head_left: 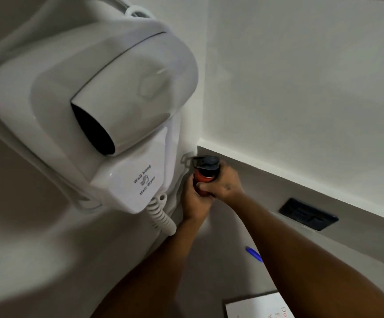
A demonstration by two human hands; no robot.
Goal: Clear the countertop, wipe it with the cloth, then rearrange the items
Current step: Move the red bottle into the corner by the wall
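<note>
A red bottle (206, 176) with a dark grey cap stands upright in the far corner of the grey countertop (211, 255), close to the wall. My left hand (194, 201) wraps its lower part from the left. My right hand (225, 183) grips it from the right, fingers across the front. A blue pen (254, 254) lies on the countertop beside my right forearm. No cloth is in view.
A white wall-hung hair dryer (108, 111) with a coiled cord (161, 218) juts out at the left, just above my left hand. A black socket plate (308, 216) sits in the grey backsplash at right. A framed white sign (257, 306) lies at the bottom edge.
</note>
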